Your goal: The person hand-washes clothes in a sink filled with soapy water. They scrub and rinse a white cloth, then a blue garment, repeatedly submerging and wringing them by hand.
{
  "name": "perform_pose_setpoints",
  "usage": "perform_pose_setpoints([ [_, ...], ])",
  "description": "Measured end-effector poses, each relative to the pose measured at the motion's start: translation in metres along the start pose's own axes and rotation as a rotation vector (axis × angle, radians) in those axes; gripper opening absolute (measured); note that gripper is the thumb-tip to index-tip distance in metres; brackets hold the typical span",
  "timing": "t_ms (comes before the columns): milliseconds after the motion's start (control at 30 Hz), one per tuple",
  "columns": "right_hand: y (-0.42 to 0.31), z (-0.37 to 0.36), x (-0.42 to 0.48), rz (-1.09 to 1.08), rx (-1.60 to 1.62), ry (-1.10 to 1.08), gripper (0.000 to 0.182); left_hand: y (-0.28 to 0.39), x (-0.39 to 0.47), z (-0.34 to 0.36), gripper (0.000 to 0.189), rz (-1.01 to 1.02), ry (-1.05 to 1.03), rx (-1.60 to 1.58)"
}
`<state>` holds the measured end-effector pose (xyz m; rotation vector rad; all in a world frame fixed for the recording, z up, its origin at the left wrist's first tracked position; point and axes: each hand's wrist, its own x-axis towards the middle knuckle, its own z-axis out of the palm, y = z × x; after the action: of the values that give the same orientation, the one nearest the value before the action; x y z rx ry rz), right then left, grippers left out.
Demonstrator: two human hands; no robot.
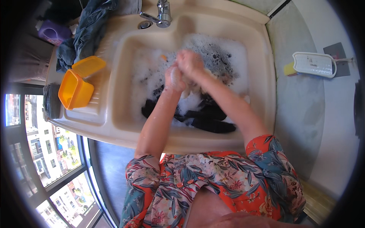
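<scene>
Both hands meet over the middle of a beige laundry sink (263,94) full of soapy water. My left hand (174,77) has foam on it and is on the left side. Touching it from the right, my right hand (190,63) is curled and slightly blurred. Light cloth (186,91) shows just below them; whether either hand grips it is hidden. Black wet garments (212,114) lie in the water nearer to me. White suds (199,42) surround the hands, with a small orange thing (163,57) floating at their left.
A chrome faucet (164,15) rises behind the basin. On the ribbed left ledge are an open orange plastic container (82,92), blue denim (91,31), a folded dark cloth (52,101) and a purple bottle (54,31). A white washboard (313,65) hangs on the right wall.
</scene>
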<state>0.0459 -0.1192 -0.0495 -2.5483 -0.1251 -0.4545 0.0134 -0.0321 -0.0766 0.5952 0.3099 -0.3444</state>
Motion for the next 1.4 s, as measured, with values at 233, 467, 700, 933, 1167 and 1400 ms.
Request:
perform_pose_setpoints([
  [233, 0.05, -0.049, 0.022, 0.537, 1.099, 0.022, 0.026, 0.041, -0.012, 0.012, 0.064, 0.216, -0.011, 1.648],
  [467, 0.102, -0.088, 0.011, 0.63, 1.094, -0.015, 0.024, 0.071, -0.009, -0.009, 0.045, 0.146, -0.051, 1.146],
  [700, 0.065, -0.089, -0.02, 0.136, 0.429, -0.79, 0.019, 0.067, 0.004, -0.018, 0.023, 0.056, -0.093, 0.107],
  [933, 0.031, -0.039, 0.007, 0.229, 1.013, -0.396, 0.016, 0.041, 0.025, -0.015, 0.017, -0.034, 0.127, -0.086],
  [1167, -0.041, -0.009, -0.031, -0.098, 0.253, 0.023, 0.017, -0.002, 0.009, -0.028, 0.029, 0.034, -0.503, -0.506],
  [1400, -0.021, 0.036, -0.043, -0.52, -0.077, 0.089, 0.017, -0.002, 0.006, -0.026, 0.029, 0.036, 0.069, -0.049],
])
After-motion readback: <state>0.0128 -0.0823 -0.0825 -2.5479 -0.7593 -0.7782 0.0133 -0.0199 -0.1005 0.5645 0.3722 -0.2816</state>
